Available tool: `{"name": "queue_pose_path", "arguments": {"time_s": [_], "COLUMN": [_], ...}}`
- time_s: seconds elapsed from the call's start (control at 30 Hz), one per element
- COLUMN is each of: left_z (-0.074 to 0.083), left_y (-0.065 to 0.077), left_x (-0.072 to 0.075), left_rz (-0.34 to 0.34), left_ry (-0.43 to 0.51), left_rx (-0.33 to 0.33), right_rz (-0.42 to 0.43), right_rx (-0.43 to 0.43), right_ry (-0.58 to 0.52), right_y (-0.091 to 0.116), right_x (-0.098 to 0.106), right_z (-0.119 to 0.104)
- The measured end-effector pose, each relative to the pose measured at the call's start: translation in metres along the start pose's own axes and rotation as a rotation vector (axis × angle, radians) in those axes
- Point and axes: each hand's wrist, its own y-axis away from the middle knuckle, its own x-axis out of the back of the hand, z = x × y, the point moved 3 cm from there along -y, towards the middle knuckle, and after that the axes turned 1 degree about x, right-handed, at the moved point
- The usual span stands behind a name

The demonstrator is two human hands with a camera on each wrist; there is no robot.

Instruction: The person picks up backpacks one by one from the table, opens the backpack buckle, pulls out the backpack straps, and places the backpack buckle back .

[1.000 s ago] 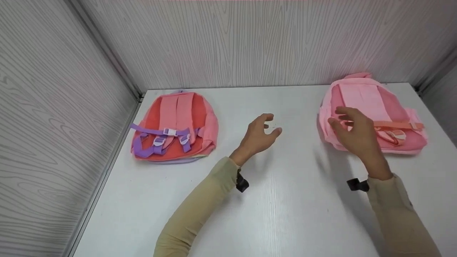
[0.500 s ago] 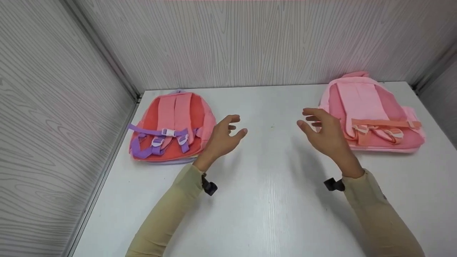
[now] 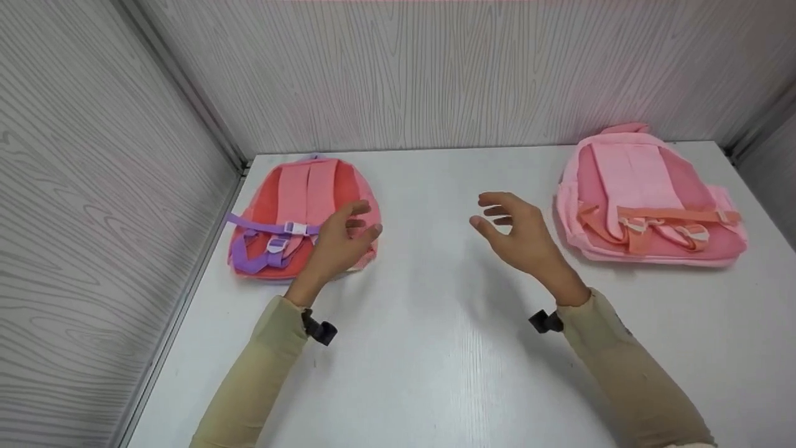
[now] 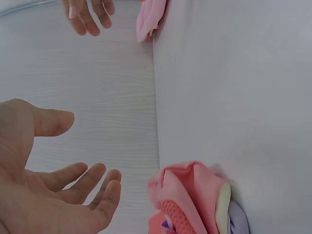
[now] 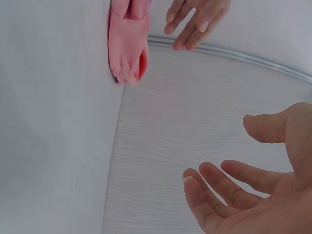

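Observation:
A coral-red backpack [image 3: 264, 202] with purple straps and white buckles lies on the left side of the table, its strap side up. My left hand [image 3: 339, 246] hovers over its right part, hiding one buckle; the fingers are loosely bent and hold nothing. In the left wrist view the coral backpack [image 4: 195, 195] appears below and beyond the fingers, apart from them. A light pink backpack [image 3: 634, 174] with orange straps lies at the right, strap side up. My right hand [image 3: 519, 236] is raised over the table's middle, left of the pink backpack, fingers loosely bent around nothing.
The white table [image 3: 429, 348] meets a wood-grain back panel [image 3: 398, 74]. A similar side panel [image 3: 81, 218] borders it at the left, with a metal edge strip running along it. Another panel [image 3: 771, 155] stands at the far right.
Both hands have moved left. My left hand has gone from mid-table to over the coral backpack, and my right hand from over the pink backpack to mid-table. Both backpacks lie as before.

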Motion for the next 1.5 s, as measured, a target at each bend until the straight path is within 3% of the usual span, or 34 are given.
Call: {"name": "queue_pose_path", "arguments": {"time_s": [0.1,0.37,0.63,0.8,1.1,1.33,1.5], "left_z": [-0.006,-0.027,-0.038,-0.043,-0.058,-0.084,-0.109], "left_y": [0.005,0.021,0.037,0.046,0.048,0.054,0.063], "left_x": [0.018,0.064,0.092,0.114,0.150,0.177,0.188], "left_rz": [0.020,0.093,0.119,0.160,0.213,0.287,0.308], "left_ry": [-0.015,-0.040,-0.049,-0.068,-0.074,-0.082,-0.072], "left_rx": [-0.003,0.089,0.168,0.162,0.216,0.279,0.351], "right_rz": [-0.039,-0.114,-0.151,-0.172,-0.158,-0.171,-0.149], "right_rx": [0.002,-0.023,-0.031,-0.025,-0.043,-0.076,-0.115], "right_ry": [-0.037,-0.092,-0.115,-0.110,-0.171,-0.191,-0.200], "right_y": [-0.004,-0.008,-0.010,-0.015,-0.018,-0.024,-0.024], "right_x": [-0.014,-0.046,-0.073,-0.095,-0.125,-0.144,-0.157], "right_z": [-0.005,-0.010,-0.016,-0.024,-0.021,-0.018,-0.014]}}
